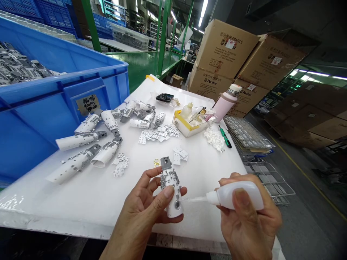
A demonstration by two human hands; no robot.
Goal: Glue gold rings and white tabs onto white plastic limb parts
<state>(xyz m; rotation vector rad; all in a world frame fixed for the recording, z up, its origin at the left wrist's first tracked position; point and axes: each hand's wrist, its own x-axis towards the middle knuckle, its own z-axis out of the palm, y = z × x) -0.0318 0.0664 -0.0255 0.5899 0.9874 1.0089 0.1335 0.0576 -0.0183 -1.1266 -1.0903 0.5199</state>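
My left hand (148,204) is closed around a white tube (170,189) studded with small grey metal parts, held upright over the white sheet (89,196). My right hand (251,220) grips a white squeeze bottle (235,195) whose thin nozzle points left at the tube's lower part. Just beyond the tube lie a small gold ring (157,163) and a few loose grey plates (179,156).
Several more part-covered white tubes (92,144) and scattered metal plates (159,133) lie on the sheet. A big blue crate (62,90) stands at left. A yellow-rimmed tray (189,121), pink flask (226,103), green pen (225,136), phone (164,97), clear trays (246,135) and cardboard boxes (225,47) sit behind.
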